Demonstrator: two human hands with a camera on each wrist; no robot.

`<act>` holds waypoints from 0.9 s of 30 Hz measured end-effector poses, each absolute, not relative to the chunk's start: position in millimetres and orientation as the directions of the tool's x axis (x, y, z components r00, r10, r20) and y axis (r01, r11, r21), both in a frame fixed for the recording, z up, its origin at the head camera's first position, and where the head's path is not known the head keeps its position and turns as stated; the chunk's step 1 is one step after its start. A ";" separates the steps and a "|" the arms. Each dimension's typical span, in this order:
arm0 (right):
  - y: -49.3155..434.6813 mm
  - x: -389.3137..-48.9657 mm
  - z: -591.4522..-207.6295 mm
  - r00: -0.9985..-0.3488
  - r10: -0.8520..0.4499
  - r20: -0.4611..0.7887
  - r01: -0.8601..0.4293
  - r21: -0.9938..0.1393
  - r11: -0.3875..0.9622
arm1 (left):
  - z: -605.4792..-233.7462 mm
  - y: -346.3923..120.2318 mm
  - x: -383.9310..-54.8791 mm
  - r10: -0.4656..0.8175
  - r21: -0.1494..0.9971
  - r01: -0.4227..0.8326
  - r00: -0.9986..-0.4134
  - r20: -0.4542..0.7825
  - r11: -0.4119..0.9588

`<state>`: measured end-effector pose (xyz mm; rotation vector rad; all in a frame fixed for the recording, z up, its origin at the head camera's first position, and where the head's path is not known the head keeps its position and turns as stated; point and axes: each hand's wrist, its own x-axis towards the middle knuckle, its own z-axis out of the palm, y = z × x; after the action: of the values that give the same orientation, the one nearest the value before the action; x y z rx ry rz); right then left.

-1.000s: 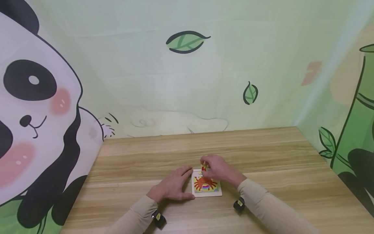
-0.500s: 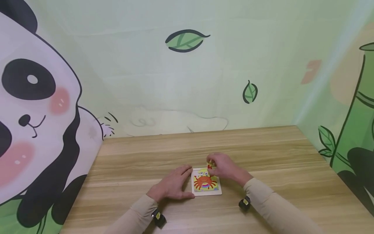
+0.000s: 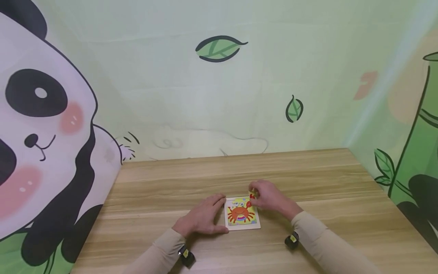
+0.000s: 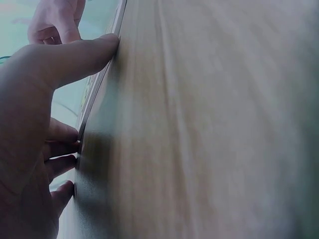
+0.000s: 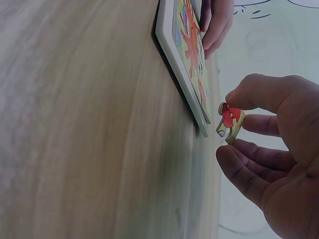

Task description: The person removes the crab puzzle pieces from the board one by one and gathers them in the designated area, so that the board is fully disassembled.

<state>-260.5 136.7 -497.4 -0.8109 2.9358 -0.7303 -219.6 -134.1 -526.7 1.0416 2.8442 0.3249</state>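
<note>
We see the puzzle board (image 3: 243, 227) on the table (image 3: 164, 182), the left hand (image 3: 202, 217) touching its nine-o'clock edge. Near one o'clock is the loose piece (image 5: 233, 117), in the right hand (image 3: 269, 196) at two. Behind, at twelve, stands the wall (image 3: 164, 83).

A cartoon panda (image 3: 82, 137) with pink cheeks covers the left side of a pale green printed backdrop (image 3: 154, 76), which rises behind a wood-grain table (image 3: 154, 182). A large leaf (image 3: 219, 48) lies sideways high on the cloth, with a smaller leaf (image 3: 294, 109) upright below and to its right. At far right stands a thick green stalk (image 3: 415, 152), a leafy sprig (image 3: 384, 167) beside it.
</note>
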 end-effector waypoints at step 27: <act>163.8 -259.5 -497.9 -0.920 -0.391 0.039 -0.367 -0.440 0.819 | -531.6 -133.7 -221.2 0.643 0.217 0.624 -0.766 -0.023 0.751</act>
<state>-259.5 163.8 -497.9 -0.6144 2.9457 -0.6962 -221.2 -133.7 -531.6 1.0335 2.8494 0.3004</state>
